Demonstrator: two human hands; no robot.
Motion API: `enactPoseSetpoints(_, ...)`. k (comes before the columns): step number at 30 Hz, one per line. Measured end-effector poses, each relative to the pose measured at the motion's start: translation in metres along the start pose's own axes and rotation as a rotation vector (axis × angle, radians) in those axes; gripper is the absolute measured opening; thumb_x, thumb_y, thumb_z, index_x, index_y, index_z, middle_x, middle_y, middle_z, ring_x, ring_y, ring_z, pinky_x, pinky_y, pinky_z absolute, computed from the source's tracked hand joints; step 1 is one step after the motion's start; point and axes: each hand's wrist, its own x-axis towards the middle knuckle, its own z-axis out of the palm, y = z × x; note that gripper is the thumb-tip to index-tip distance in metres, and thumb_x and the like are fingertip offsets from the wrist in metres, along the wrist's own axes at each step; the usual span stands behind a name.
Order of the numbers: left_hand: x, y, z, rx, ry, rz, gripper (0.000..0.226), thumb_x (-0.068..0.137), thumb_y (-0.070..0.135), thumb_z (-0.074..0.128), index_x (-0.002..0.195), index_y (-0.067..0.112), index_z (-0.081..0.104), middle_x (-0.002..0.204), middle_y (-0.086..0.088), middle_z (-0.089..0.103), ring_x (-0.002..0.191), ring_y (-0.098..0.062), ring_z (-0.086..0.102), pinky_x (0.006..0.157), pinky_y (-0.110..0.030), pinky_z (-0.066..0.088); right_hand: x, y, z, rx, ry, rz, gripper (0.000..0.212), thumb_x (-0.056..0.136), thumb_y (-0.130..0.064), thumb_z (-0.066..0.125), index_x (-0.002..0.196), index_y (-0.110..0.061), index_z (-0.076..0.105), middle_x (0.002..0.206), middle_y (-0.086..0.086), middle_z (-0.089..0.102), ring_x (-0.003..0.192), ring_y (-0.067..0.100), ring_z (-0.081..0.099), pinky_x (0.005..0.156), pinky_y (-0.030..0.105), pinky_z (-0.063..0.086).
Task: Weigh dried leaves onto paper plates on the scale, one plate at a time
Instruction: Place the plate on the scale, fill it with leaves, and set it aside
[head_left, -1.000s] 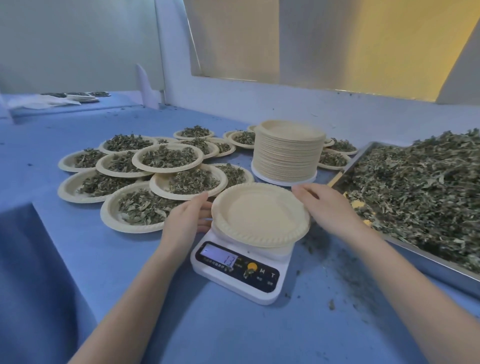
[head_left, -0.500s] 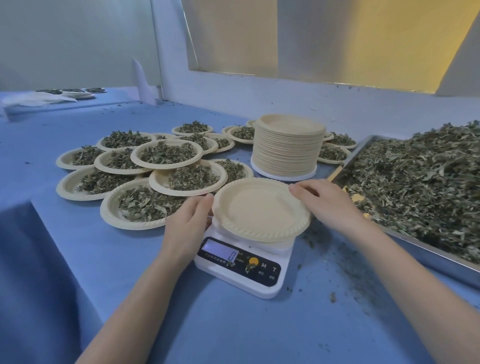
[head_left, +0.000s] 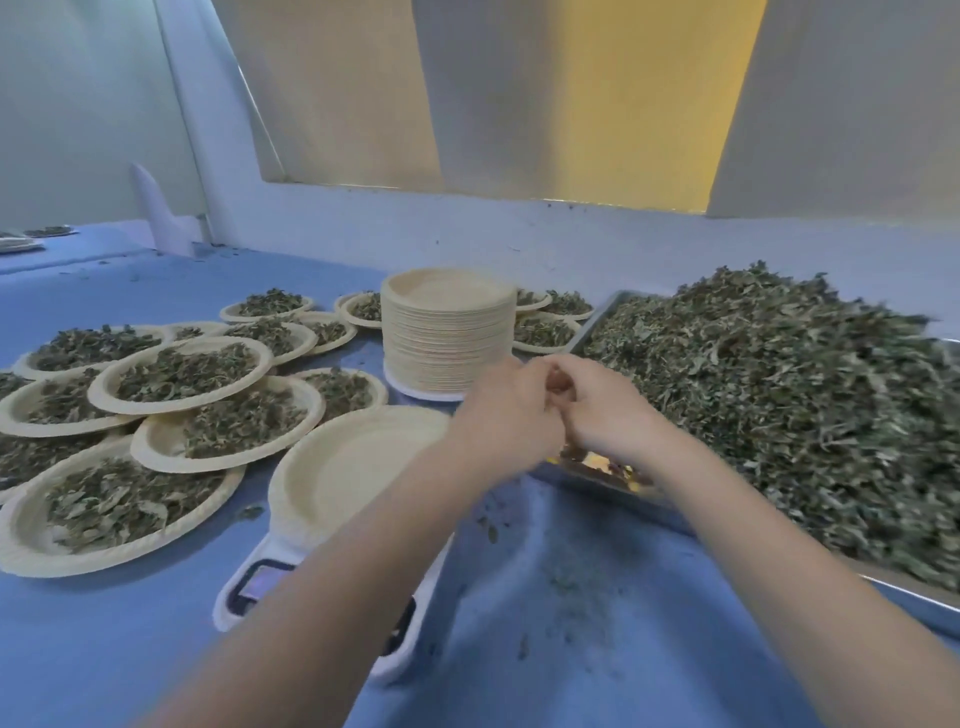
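Observation:
An empty paper plate sits on the white scale, whose display is partly hidden by my left forearm. Both hands are raised together past the plate's right rim, over the near left corner of the metal tray. My left hand and my right hand touch each other with curled fingers; no leaves show in either. The tray holds a big heap of dried leaves just right of my hands.
A tall stack of empty plates stands behind the scale. Several filled plates overlap on the blue table at the left, with more behind the stack. Leaf crumbs lie scattered on the cloth by the tray.
Both hands let go of the plate's rim and moved up and right, meeting at the tray's corner. The camera tilted closer and to the right.

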Motion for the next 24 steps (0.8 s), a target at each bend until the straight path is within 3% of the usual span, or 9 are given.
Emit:
enactPoseSetpoints(3,0.025,0.031,0.029,0.034,-0.182,-0.008,0.046,0.085,0.011,0.044,0.13,0.006,0.045,0.127,-0.02,0.049,0.115,-0.036,0.048,0.095,-0.042,0.042,-0.005,0.034,-0.028,-0.143,-0.024,0.054,0.035,0.088,-0.013,0.055,0.124,-0.015,0.055,0.118,0.005,0.061,0.093,0.016,0.053,0.076,0.022,0.035)
enactPoseSetpoints(6,0.043,0.05,0.055,0.075,-0.321,-0.086,0.043,0.088,0.018,0.046,0.128,0.001,0.04,0.128,-0.023,0.044,0.117,-0.038,0.045,0.09,-0.04,0.041,-0.007,0.069,-0.049,-0.297,-0.095,0.191,0.058,0.086,-0.029,0.064,0.139,-0.017,0.043,0.134,0.009,0.05,0.111,0.023,0.054,0.089,0.028,0.042)
enactPoseSetpoints(8,0.051,0.056,0.069,0.146,-0.377,-0.147,0.049,0.09,0.024,0.051,0.13,0.001,0.038,0.133,-0.021,0.043,0.122,-0.036,0.043,0.094,-0.039,0.04,-0.007,0.088,-0.058,-0.379,-0.138,0.234,0.072,0.082,-0.037,0.068,0.144,-0.019,0.036,0.139,0.009,0.043,0.118,0.025,0.051,0.097,0.034,0.043)
enactPoseSetpoints(11,0.061,0.058,0.083,0.192,-0.435,-0.231,0.066,0.087,0.032,0.061,0.137,0.0,0.032,0.136,-0.018,0.041,0.125,-0.034,0.041,0.1,-0.039,0.038,0.001,0.11,-0.062,-0.485,-0.181,0.258,0.082,0.077,-0.039,0.072,0.145,-0.018,0.032,0.135,0.011,0.042,0.116,0.027,0.05,0.091,0.034,0.045)
enactPoseSetpoints(15,0.071,0.054,0.095,-0.026,-0.402,-0.307,0.067,0.078,0.02,0.074,0.131,0.0,0.038,0.132,-0.019,0.045,0.116,-0.033,0.05,0.087,-0.036,0.046,0.017,0.121,-0.052,-0.625,-0.259,0.319,0.076,0.078,-0.047,0.066,0.138,-0.013,0.036,0.127,0.015,0.048,0.112,0.032,0.051,0.085,0.035,0.045)
enactPoseSetpoints(19,0.075,0.051,0.1,-0.115,-0.35,-0.303,0.069,0.079,0.011,0.07,0.137,0.005,0.034,0.132,-0.013,0.047,0.105,-0.027,0.054,0.074,-0.03,0.046,0.023,0.114,-0.044,-0.64,-0.352,0.282,0.045,0.085,-0.042,0.057,0.114,-0.008,0.057,0.108,0.011,0.06,0.098,0.03,0.058,0.077,0.032,0.048)
enactPoseSetpoints(21,0.076,0.046,0.102,-0.119,-0.308,-0.29,0.068,0.079,0.01,0.068,0.138,0.007,0.034,0.135,-0.012,0.043,0.112,-0.029,0.053,0.076,-0.031,0.047,0.021,0.112,-0.046,-0.486,-0.359,0.196,0.037,0.085,-0.033,0.057,0.115,-0.012,0.061,0.111,0.007,0.063,0.101,0.027,0.058,0.085,0.032,0.049)
enactPoseSetpoints(24,0.075,0.04,0.1,-0.073,-0.304,-0.285,0.065,0.079,0.012,0.065,0.137,0.009,0.035,0.136,-0.014,0.039,0.118,-0.036,0.048,0.092,-0.04,0.047,0.021,0.108,-0.056,-0.46,-0.222,0.08,0.052,0.083,-0.036,0.059,0.134,-0.029,0.049,0.126,0.003,0.053,0.11,0.024,0.053,0.089,0.036,0.049)
